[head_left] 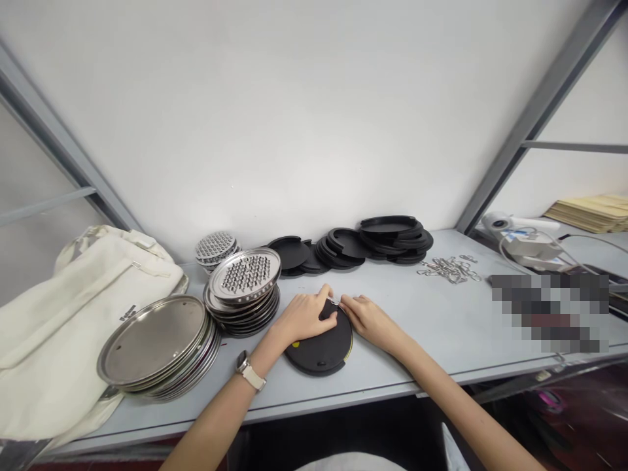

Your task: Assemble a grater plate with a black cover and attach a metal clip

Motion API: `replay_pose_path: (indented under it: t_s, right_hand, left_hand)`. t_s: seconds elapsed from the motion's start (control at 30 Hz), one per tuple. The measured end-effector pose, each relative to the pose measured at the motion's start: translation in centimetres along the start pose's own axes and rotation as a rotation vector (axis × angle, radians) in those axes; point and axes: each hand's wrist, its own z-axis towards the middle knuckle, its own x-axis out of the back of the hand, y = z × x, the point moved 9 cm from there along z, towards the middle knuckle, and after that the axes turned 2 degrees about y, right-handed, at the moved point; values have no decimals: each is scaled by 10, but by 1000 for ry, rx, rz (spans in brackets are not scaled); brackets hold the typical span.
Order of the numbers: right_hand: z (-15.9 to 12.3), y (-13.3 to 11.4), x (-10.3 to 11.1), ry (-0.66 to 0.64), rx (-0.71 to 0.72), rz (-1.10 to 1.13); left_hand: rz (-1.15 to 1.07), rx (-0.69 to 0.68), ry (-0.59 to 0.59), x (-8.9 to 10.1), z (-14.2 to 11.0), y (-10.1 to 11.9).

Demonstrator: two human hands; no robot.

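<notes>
A round black disc (321, 350) with a yellow mark and a yellow line on its rim lies near the table's front edge. My left hand (305, 315) is closed on the disc's upper left part, its thumb and index finger bent around the top edge. At that edge sits a small shiny metal clip (334, 301), partly covered by fingers. From the right, my right hand (367, 318) pinches at the clip, fingertips together. Similar metal clips (450, 269) lie in a loose pile to the right.
Stacked metal grater discs (245, 278) and round metal plates (154, 340) stand on the left, beside a cream bag (88, 320). Black round covers (392, 239) are piled along the wall. A white device (532, 245) with cables sits at the right.
</notes>
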Motion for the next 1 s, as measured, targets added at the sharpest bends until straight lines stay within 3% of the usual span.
replay_pose_path:
  t_s: [0.23,0.5,1.0]
  right_hand:
    - [0,-1,0,4,7,-5]
    - [-3,1,0,23,8,-14]
    - [-2,3,2,48,-14,-88]
  left_hand:
    - [-9,-46,-22,-2,0,4]
    - [-154,41,7,2,2,-4]
    - [-182,29,13,2,2,-2]
